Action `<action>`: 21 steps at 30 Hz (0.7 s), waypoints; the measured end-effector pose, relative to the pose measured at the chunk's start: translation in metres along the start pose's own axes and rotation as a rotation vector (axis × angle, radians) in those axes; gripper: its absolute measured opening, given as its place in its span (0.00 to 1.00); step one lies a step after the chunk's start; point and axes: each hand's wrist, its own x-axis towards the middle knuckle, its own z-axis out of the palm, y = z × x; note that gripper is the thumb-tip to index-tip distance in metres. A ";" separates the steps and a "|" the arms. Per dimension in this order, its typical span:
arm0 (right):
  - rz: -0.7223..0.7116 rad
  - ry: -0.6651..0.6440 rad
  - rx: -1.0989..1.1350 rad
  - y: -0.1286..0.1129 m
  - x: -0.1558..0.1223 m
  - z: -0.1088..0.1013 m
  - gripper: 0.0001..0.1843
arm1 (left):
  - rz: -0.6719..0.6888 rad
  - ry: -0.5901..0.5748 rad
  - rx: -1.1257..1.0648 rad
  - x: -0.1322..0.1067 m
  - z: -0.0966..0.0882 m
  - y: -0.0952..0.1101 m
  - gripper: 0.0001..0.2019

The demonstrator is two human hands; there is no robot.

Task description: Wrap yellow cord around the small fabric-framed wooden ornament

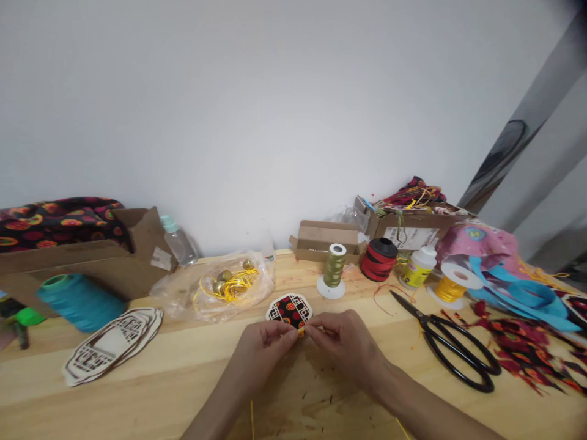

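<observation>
At the middle of the table my left hand (266, 349) and my right hand (347, 343) meet, fingertips pinched on a small bit of yellow cord (301, 332). It sits at the near edge of a wooden openwork plaque (290, 310) backed with black and red patterned fabric. The fingers partly cover that edge, so how the cord is fastened cannot be made out. Loose yellow strands run down past both forearms. Beyond the plaque stands an olive thread spool (335, 269). Black-handled scissors (452, 348) lie spread to the right of my right hand.
On the left are stacked wooden plaques (107, 348), a blue thread cone (77, 299) and a cardboard box (142, 244). A plastic bag (183, 293) holds brass bells (224, 276). Rightward stand red cord (378, 260), a glue bottle (418, 267), a yellow spool (452, 287) and fabric scraps (527, 348).
</observation>
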 end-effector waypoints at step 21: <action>-0.003 -0.020 0.010 0.004 0.003 0.003 0.11 | 0.076 -0.066 0.101 -0.001 0.007 0.000 0.12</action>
